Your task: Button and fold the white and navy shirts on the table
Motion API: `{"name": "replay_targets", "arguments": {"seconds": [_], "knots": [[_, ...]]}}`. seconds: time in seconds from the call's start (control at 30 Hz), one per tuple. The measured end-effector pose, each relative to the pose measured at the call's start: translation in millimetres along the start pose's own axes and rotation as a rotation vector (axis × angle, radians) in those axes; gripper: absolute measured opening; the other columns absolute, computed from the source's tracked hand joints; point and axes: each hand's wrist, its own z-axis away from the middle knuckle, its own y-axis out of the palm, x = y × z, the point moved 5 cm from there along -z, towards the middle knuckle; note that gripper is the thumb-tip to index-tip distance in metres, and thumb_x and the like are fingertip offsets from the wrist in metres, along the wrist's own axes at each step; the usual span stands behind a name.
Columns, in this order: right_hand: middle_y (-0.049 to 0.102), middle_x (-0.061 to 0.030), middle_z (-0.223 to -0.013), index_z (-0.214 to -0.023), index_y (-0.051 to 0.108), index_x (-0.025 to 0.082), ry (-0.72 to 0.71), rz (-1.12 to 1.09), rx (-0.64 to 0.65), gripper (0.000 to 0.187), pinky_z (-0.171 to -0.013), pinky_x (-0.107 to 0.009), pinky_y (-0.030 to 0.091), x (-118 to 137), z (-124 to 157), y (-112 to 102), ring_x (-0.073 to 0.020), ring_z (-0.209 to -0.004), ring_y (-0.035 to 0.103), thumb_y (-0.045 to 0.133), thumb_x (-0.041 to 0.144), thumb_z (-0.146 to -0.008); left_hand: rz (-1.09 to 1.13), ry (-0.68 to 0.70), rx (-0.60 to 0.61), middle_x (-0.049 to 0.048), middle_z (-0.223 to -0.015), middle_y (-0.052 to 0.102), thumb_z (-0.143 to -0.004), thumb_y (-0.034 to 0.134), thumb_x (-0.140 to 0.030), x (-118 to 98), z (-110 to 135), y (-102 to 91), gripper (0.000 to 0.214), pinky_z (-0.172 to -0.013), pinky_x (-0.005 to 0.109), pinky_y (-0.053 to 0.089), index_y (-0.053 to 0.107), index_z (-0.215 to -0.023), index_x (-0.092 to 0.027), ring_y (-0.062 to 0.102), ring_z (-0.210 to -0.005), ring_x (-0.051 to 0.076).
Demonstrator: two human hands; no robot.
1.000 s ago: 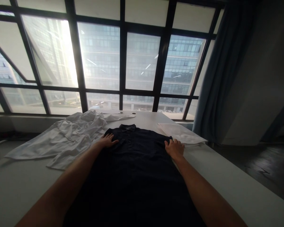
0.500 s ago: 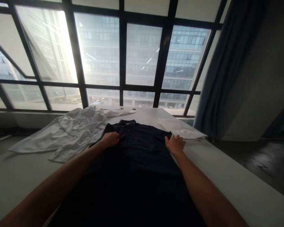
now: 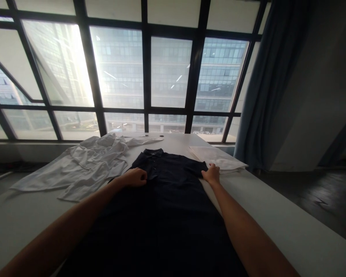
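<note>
A dark navy polo shirt (image 3: 164, 200) lies flat and face up on a white table (image 3: 276, 215), its collar pointing toward the window. My left hand (image 3: 135, 177) rests on the shirt's left shoulder with its fingers curled shut on the fabric. At the right sleeve's edge my right hand (image 3: 212, 174) is pinched on the cloth, right beside a folded white garment (image 3: 216, 158).
A crumpled white shirt (image 3: 83, 167) sprawls over the table's left side. Behind the table stands a large black-framed window (image 3: 144, 73). A dark curtain (image 3: 265, 84) hangs at the right, with dark floor (image 3: 314, 196) beyond the table's right edge.
My left hand went from flat and spread to curled on the shoulder fabric. The right hand closed on the sleeve edge. The left sleeve now lies drawn in toward the shirt's body.
</note>
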Motion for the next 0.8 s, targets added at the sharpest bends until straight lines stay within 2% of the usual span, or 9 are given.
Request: {"name": "replay_targets", "arguments": {"seconds": [0.07,0.1,0.2,0.3,0.37,0.47,0.63,0.73,0.8], "knots": [[0.050,-0.0259,-0.134,-0.139,0.040,0.003,0.007,-0.023,-0.012,0.066,-0.100,-0.034,0.042,1,0,-2,-0.0320,-0.124,0.051,0.060,0.022,-0.079,0.021,-0.017,0.012,0.0028,-0.089,0.073,-0.085,0.051,-0.049,11,-2,-3.8,0.033,-0.081,0.028,0.049,0.073,-0.089,-0.025,0.068,-0.086,0.022],[0.052,-0.0256,-0.133,-0.139,0.040,0.003,0.009,-0.025,-0.014,0.065,-0.100,-0.033,0.042,2,0,-3,-0.0314,-0.124,0.052,0.060,0.023,-0.080,0.017,-0.035,-0.029,0.0046,-0.096,0.074,-0.090,0.044,-0.050,19,-3,-5.3,0.039,-0.086,0.029,0.048,0.073,-0.094,-0.024,0.067,-0.092,0.023],[0.057,-0.0242,-0.129,-0.137,0.043,0.005,0.026,0.023,0.005,0.061,-0.097,-0.038,0.045,3,2,-3,-0.0322,-0.119,0.056,0.057,0.034,-0.085,-0.039,-0.108,-0.163,0.0102,-0.137,0.059,-0.095,0.034,-0.046,48,-1,3.4,0.050,-0.107,0.036,0.037,0.064,-0.123,-0.019,0.053,-0.126,0.027],[0.061,-0.0227,-0.123,-0.132,0.051,0.009,0.040,0.141,0.032,0.059,-0.093,-0.045,0.047,3,4,0,-0.0357,-0.114,0.059,0.057,0.044,-0.086,-0.036,-0.139,-0.090,0.0094,-0.158,0.031,-0.096,0.032,-0.048,75,3,31.5,0.060,-0.117,0.040,0.023,0.044,-0.146,-0.017,0.028,-0.146,0.025],[0.065,-0.0213,-0.119,-0.129,0.056,0.010,0.040,0.175,0.046,0.057,-0.093,-0.045,0.047,3,3,3,-0.0363,-0.114,0.060,0.060,0.044,-0.084,-0.008,-0.137,-0.032,0.0084,-0.161,0.024,-0.097,0.029,-0.051,86,5,44.1,0.064,-0.119,0.040,0.017,0.036,-0.151,-0.018,0.020,-0.149,0.023],[0.068,-0.0179,-0.117,-0.126,0.061,0.014,0.055,0.118,0.074,0.053,-0.091,-0.043,0.049,2,-1,7,-0.0349,-0.113,0.062,0.063,0.037,-0.078,-0.004,-0.159,-0.009,0.0083,-0.162,0.020,-0.096,0.030,-0.054,93,6,44.4,0.067,-0.120,0.043,0.015,0.032,-0.153,-0.019,0.017,-0.149,0.024],[0.069,-0.0152,-0.119,-0.123,0.066,0.012,0.016,-0.057,0.072,0.052,-0.090,-0.032,0.050,4,-10,11,-0.0291,-0.111,0.065,0.059,0.020,-0.072,-0.028,-0.192,-0.022,0.0081,-0.159,0.029,-0.098,0.028,-0.048,96,5,29.5,0.060,-0.119,0.049,0.017,0.039,-0.150,-0.021,0.021,-0.148,0.026],[0.073,-0.0117,-0.111,-0.116,0.070,0.013,-0.007,-0.135,0.093,0.046,-0.087,-0.028,0.050,4,-12,15,-0.0253,-0.103,0.068,0.056,0.016,-0.072,-0.042,-0.210,-0.143,0.0118,-0.150,0.046,-0.095,0.037,-0.052,105,8,10.3,0.058,-0.114,0.045,0.029,0.053,-0.140,-0.020,0.039,-0.140,0.031],[0.073,-0.0109,-0.108,-0.111,0.071,0.014,-0.009,-0.160,0.104,0.041,-0.086,-0.028,0.050,3,-12,16,-0.0244,-0.100,0.068,0.057,0.017,-0.073,-0.028,-0.253,-0.143,0.0135,-0.132,0.062,-0.087,0.049,-0.056,115,12,-1.2,0.056,-0.104,0.040,0.042,0.064,-0.127,-0.019,0.056,-0.123,0.032]]}}
